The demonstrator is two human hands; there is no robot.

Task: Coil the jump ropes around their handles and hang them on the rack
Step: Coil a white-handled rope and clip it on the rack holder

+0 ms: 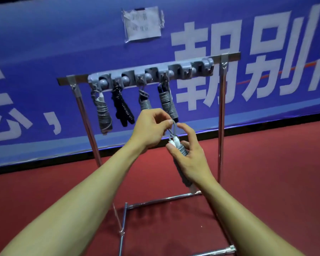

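My right hand (190,159) grips a coiled grey jump rope (181,151) with white-tipped handles, held upright in front of the rack. My left hand (150,128) pinches the small grey rope loop (174,126) that sticks up from its top. The grey hook rail (151,74) sits on a metal stand and carries several coiled ropes: a grey one (103,112) at the left, a black one (122,108), a grey one (145,101) partly behind my left hand, and another grey one (167,103). The hooks at the rail's right end (198,66) hold nothing.
The stand's chrome legs (221,117) and base bars (161,200) rest on a red floor (275,172). A blue banner (44,52) with white characters stands right behind the rack, with a taped paper note (141,24) on it.
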